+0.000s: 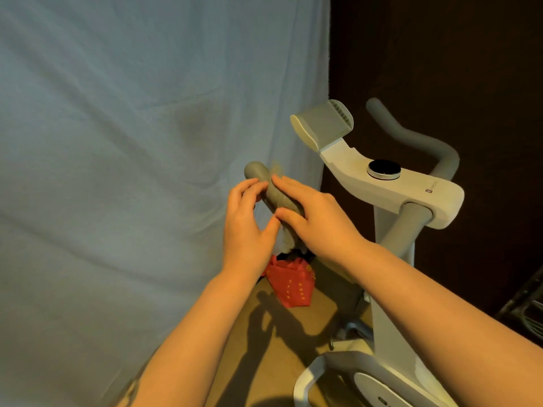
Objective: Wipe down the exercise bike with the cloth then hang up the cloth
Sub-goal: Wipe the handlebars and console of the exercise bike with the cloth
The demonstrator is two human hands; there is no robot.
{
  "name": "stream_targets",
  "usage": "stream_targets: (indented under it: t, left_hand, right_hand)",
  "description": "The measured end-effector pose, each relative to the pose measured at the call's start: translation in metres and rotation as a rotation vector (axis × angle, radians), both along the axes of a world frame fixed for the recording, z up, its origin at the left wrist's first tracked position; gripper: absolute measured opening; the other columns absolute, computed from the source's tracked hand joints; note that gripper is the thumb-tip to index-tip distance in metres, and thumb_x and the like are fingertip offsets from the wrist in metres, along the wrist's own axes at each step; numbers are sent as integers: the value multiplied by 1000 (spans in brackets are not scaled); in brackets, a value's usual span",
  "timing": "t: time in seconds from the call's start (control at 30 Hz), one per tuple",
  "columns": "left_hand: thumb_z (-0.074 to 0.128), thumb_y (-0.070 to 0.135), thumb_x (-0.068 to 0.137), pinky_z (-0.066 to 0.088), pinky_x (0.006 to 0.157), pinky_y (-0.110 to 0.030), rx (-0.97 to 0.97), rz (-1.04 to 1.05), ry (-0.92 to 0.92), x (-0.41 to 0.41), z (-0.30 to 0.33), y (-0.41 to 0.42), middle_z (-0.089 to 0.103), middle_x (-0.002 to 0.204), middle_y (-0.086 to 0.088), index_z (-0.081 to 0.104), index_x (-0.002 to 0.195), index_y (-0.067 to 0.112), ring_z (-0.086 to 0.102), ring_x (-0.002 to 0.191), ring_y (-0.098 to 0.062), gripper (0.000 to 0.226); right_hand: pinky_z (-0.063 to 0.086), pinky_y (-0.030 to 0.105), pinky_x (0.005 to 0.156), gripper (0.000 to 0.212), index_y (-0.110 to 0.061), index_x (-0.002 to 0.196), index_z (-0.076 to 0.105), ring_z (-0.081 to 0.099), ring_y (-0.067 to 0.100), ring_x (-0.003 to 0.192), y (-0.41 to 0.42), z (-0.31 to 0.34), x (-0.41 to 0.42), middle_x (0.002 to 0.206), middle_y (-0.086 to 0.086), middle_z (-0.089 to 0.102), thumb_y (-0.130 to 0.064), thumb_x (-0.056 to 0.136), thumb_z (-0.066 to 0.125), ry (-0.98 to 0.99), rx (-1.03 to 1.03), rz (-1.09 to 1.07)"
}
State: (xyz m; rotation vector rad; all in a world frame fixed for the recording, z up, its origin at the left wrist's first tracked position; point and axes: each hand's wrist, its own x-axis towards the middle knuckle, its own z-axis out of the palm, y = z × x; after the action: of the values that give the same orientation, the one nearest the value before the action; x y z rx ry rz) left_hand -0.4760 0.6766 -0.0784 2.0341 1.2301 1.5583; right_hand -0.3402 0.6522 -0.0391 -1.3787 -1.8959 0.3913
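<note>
A blue sheet (pixel 117 142) hangs behind; my left hand (pixel 249 224) and right hand (pixel 317 221) both grip the cloth (pixel 289 240) around the handlebar (pixel 261 177).

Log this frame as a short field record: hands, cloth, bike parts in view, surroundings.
left hand: fingers curled at the near handlebar grip
right hand: laid over the same grip, pressing the cloth
cloth: mostly hidden, pale fabric showing below the hands
bike: white console with round dial, far handlebar untouched
backdrop: blue sheet
floor: red bag
</note>
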Motion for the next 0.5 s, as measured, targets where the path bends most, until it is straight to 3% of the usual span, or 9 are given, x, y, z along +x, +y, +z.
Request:
stream_targets:
  t: [0.1,0.17,0.3,0.4,0.5]
  left_hand:
    - [74,13,82,41,96,-13,-15,-8,11,-2,-3,-2,41,131,8,54,127,15,49,116,-7,49]
    - [73,11,83,39,93,-8,-38,-8,-17,-2,-1,-1,41,136,5,50,134,15,47,115,-1,56]
    - [71,8,84,38,89,-4,-75,-18,5,-7,4,2,38,141,1,44,139,13,49,111,-4,62]
    - [70,9,85,39,86,-5,-74,-27,32,-11,7,6,40,136,2,43,139,12,54,107,-10,61]
    - [61,1,89,41,88,-6,-68,-4,32,-12,11,9,40,131,3,45,139,10,56,105,-11,53]
  right_hand:
    - [37,30,109,54,-29,144,43,43,14,134,2,6,12,146,-5,46,-23,93,61,-50,-27,8]
    - [40,24,102,53,-28,143,44,49,15,129,12,11,0,142,-4,52,-21,94,61,5,10,-37]
    - [27,14,103,59,-30,148,34,35,10,138,5,-4,-6,153,-7,35,-21,95,59,63,-10,3]
    - [26,21,110,60,-31,148,33,30,11,141,6,-2,0,155,-5,30,-23,95,59,-10,-16,0]
    - [32,26,110,57,-27,148,36,35,13,139,22,8,-22,154,-4,35,-17,96,56,107,40,-38]
